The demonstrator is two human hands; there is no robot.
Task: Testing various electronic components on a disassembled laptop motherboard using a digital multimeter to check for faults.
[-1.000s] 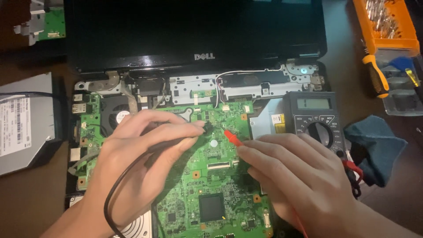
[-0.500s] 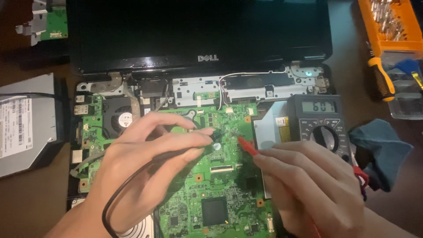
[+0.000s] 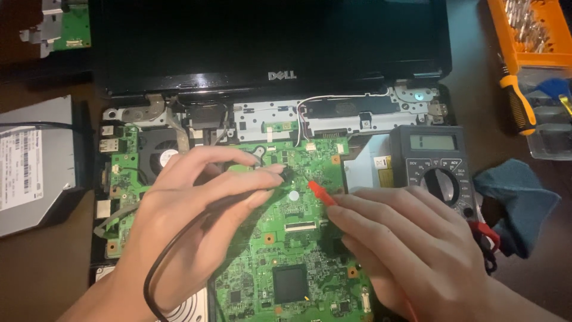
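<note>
My left hand (image 3: 196,220) pinches the black probe (image 3: 285,176); right hand (image 3: 411,244) grips the red probe (image 3: 322,194), shifted nearer on the green board (image 3: 298,250); meter (image 3: 435,167) display now blank.

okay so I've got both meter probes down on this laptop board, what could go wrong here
The black probe in your left hand and the red probe in your right hand sit close together on the densely packed green motherboard; a slip could bridge neighbouring contacts. Your left palm rests over the board and may press components. The multimeter leads could snag your right wrist.
</note>
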